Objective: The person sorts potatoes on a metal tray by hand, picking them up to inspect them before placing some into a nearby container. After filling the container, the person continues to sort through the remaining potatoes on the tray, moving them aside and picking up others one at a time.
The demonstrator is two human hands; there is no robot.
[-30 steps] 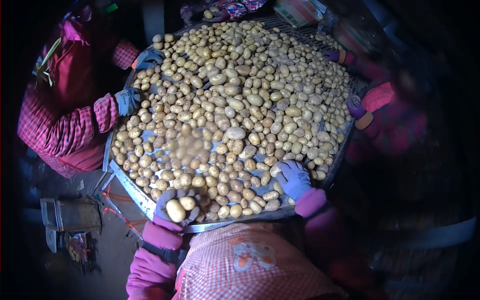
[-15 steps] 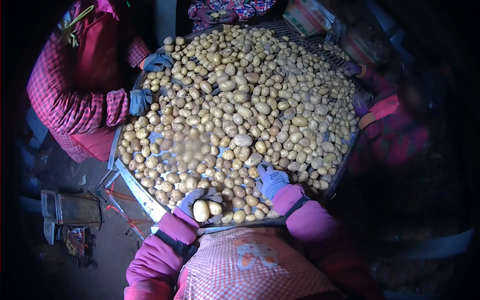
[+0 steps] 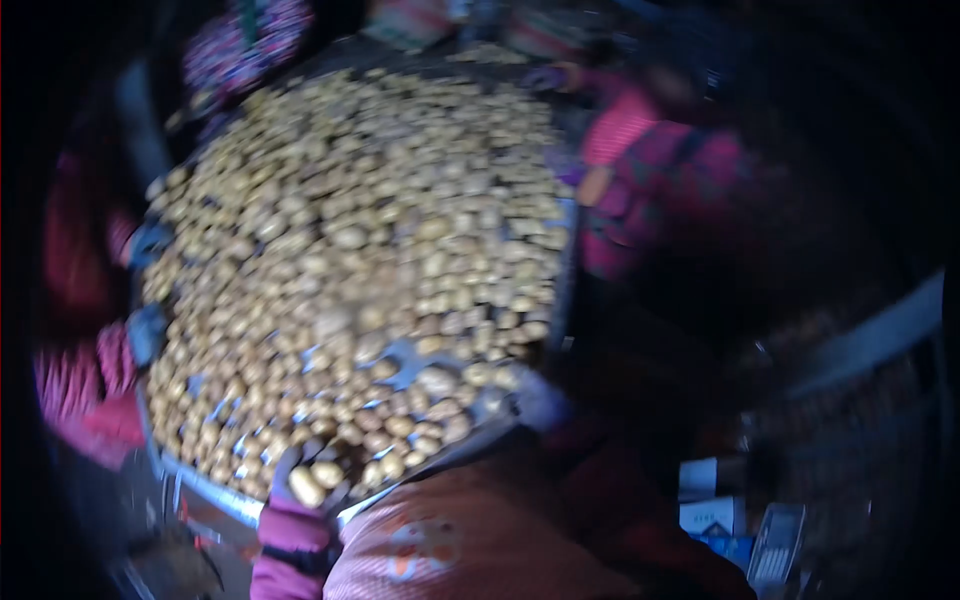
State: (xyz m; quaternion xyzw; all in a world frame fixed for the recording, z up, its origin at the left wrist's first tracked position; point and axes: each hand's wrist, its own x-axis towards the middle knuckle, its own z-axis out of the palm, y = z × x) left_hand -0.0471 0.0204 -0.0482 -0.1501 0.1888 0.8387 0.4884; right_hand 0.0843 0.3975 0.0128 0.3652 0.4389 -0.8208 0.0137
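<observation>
A broad heap of potatoes [image 3: 350, 237] covers the metal-edged sorting table [image 3: 215, 490] before me. My left hand [image 3: 286, 468], in a grey glove, is closed around a pale potato [image 3: 306, 487] and a second potato [image 3: 327, 473] at the table's near edge. At the near right corner is my right hand [image 3: 540, 400], gloved and smeared by motion. Some potatoes lie just left of it; its fingers are too blurred to show whether it grips anything. Bare blue table surface [image 3: 405, 365] shows between potatoes left of that hand.
A co-worker's blue gloves [image 3: 148, 335] rest at the left edge. Another person's pink sleeve [image 3: 620, 125] reaches in from the right, and a patterned sleeve [image 3: 250, 45] shows at the far left. Sacks [image 3: 408, 22] stand behind the table; boxes [image 3: 712, 515] lie at lower right.
The whole view has swung right and blurred. My right hand has moved from among the potatoes to the table's right corner. My left hand still holds its potatoes.
</observation>
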